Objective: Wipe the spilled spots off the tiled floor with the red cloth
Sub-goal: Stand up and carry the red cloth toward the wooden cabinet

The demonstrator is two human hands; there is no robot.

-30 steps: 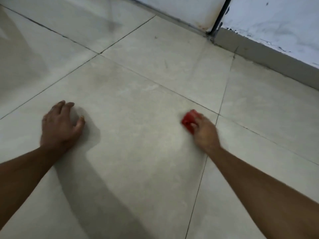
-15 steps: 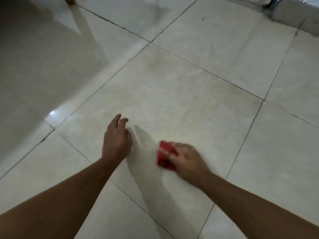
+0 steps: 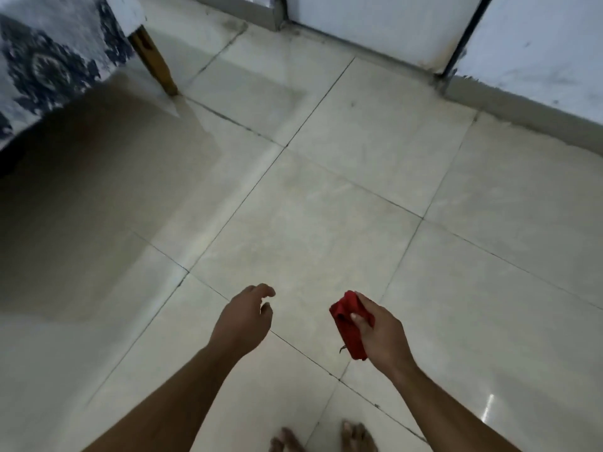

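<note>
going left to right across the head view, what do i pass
patterned cloth → wooden leg → left hand → red cloth → right hand → dark door frame strip

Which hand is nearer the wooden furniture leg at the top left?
Left. The left hand hangs well below the wooden leg; the right hand, gripping the red cloth, sits farther right.

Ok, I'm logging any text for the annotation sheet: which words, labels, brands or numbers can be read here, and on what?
None: no readable text on the red cloth, the tiled floor or the wall.
The patterned fabric at upper left carries a dark ornament, no letters.
</note>
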